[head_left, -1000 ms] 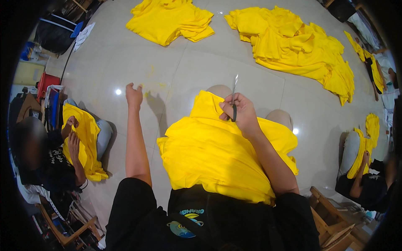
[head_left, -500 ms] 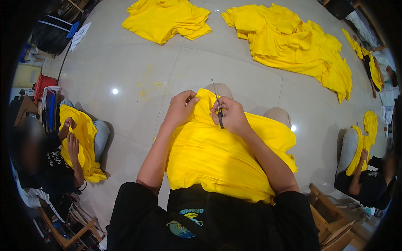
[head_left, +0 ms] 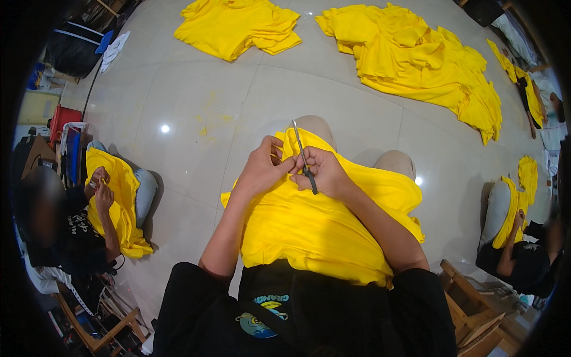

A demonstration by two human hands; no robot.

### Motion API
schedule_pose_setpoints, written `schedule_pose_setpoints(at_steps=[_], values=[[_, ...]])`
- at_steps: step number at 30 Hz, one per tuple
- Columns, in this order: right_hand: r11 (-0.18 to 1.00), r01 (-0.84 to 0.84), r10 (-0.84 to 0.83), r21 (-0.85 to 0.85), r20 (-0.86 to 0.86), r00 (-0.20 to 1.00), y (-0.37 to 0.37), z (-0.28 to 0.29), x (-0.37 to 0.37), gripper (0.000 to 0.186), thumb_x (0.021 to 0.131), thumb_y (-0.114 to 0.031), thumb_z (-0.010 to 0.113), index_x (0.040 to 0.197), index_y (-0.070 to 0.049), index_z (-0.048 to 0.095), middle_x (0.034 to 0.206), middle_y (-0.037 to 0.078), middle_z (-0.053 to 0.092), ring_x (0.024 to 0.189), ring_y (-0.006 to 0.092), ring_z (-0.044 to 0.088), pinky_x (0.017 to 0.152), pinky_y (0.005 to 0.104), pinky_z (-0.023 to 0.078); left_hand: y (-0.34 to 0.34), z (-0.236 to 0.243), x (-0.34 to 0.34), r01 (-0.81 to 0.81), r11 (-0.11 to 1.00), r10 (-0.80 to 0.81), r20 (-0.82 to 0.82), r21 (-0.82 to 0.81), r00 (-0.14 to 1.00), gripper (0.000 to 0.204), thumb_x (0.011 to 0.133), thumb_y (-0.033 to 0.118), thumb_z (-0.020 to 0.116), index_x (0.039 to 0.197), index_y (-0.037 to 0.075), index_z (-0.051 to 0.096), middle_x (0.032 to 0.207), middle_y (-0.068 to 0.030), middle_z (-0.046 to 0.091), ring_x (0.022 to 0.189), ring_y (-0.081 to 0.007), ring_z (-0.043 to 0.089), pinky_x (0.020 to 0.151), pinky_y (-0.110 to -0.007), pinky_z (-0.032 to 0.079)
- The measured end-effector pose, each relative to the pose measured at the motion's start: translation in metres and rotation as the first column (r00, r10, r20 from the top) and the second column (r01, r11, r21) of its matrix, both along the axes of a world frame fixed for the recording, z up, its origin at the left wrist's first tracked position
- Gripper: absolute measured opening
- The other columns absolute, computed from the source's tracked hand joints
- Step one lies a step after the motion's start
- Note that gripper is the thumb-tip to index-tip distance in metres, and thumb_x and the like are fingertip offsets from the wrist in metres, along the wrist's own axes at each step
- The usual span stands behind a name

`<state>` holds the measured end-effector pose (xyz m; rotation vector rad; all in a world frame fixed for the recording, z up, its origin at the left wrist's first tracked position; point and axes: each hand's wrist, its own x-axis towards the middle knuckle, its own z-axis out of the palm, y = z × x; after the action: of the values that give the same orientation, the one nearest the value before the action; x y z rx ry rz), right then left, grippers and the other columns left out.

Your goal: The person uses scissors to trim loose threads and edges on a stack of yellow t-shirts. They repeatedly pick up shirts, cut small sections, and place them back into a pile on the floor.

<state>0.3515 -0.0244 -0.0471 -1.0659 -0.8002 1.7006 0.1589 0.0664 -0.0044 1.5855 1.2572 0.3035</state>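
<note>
A yellow garment [head_left: 315, 226] lies spread across my lap and over my knees, its far edge gathered up between my hands. My left hand [head_left: 267, 165] pinches a fold of that cloth, fingers curled and fingertips close to my right hand. In my right hand [head_left: 326, 172] is a pair of scissors [head_left: 301, 149] with dark handles, its narrow metal blades pointing away from me and slightly left. The thumb and fingers of this hand are closed beside the handles, next to the cloth. Whether the right fingertips also grip fabric is hard to make out.
Yellow shirts lie on the tiled floor ahead, in a smaller pile [head_left: 238, 30] and a larger heap [head_left: 416, 65]. Yellow scraps [head_left: 205, 130] are scattered left of centre. Seated people at left [head_left: 65, 220] and right [head_left: 529, 256] handle yellow cloth. Wooden frames [head_left: 470, 303] stand at lower right.
My hands have come together and slightly nearer to me, the left moving right and down. The scissors have shifted a little left and lower. The person at left has brought their hands together.
</note>
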Motion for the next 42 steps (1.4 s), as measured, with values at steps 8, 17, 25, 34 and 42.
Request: schedule_pose_setpoints(at_steps=[8, 17, 25, 34, 42], values=[[0.999, -0.008, 0.01, -0.036, 0.044, 0.999, 0.002, 0.013, 0.0, 0.027, 0.093, -0.002, 0.086, 0.112, -0.002, 0.066, 0.106, 0.008, 0.077, 0.085, 0.012, 0.072, 0.073, 0.0255, 0.057, 0.004, -0.027, -0.012, -0.012, 0.988, 0.042, 0.196, -0.151, 0.98, 0.04, 0.104, 0.009, 0.064, 0.141, -0.004, 0.071, 0.106, -0.0089, 0.079, 0.089, -0.0137, 0.071, 0.08, -0.03, 0.057], [0.942, 0.318, -0.331, 0.112, 0.475, 0.815, 0.019, 0.002, 0.025, 0.035, 0.095, -0.012, 0.086, 0.124, -0.002, 0.07, 0.103, 0.009, 0.08, 0.074, 0.0116, 0.065, 0.069, 0.0298, 0.054, 0.001, -0.017, -0.023, -0.031, 0.838, 0.311, 0.431, -0.545, 0.847, 0.041, 0.11, 0.005, 0.055, 0.148, -0.008, 0.065, 0.128, -0.0107, 0.078, 0.109, -0.0137, 0.074, 0.094, -0.025, 0.058], [0.949, 0.235, -0.315, 0.21, 0.616, 0.722, 0.025, -0.021, 0.02, 0.031, 0.096, -0.016, 0.084, 0.121, -0.003, 0.07, 0.103, 0.013, 0.083, 0.083, 0.0267, 0.077, 0.081, 0.0357, 0.061, -0.003, -0.018, -0.017, -0.02, 0.818, 0.355, 0.477, -0.575, 0.804, 0.038, 0.119, 0.022, 0.058, 0.143, -0.006, 0.067, 0.124, -0.0085, 0.078, 0.106, -0.0117, 0.073, 0.092, -0.026, 0.058], [0.956, 0.237, -0.291, 0.173, 0.444, 0.847, 0.025, -0.001, 0.018, 0.029, 0.099, 0.001, 0.08, 0.124, 0.001, 0.064, 0.107, 0.004, 0.074, 0.083, 0.0033, 0.064, 0.074, 0.0212, 0.054, -0.006, -0.023, -0.02, -0.049, 0.93, 0.199, 0.389, -0.364, 0.899, 0.033, 0.119, 0.033, 0.065, 0.13, 0.002, 0.071, 0.108, 0.0029, 0.073, 0.092, -0.0033, 0.062, 0.082, -0.022, 0.05], [0.958, 0.205, -0.261, 0.198, 0.321, 0.91, 0.022, -0.001, 0.009, 0.032, 0.098, 0.004, 0.08, 0.125, 0.002, 0.062, 0.113, 0.006, 0.074, 0.092, 0.0037, 0.065, 0.078, 0.0205, 0.054, -0.011, -0.016, -0.01, -0.068, 0.997, 0.071, 0.377, -0.021, 0.923, 0.024, 0.111, 0.021, 0.076, 0.123, 0.001, 0.07, 0.099, 0.0022, 0.07, 0.089, -0.0056, 0.059, 0.082, -0.024, 0.05]])
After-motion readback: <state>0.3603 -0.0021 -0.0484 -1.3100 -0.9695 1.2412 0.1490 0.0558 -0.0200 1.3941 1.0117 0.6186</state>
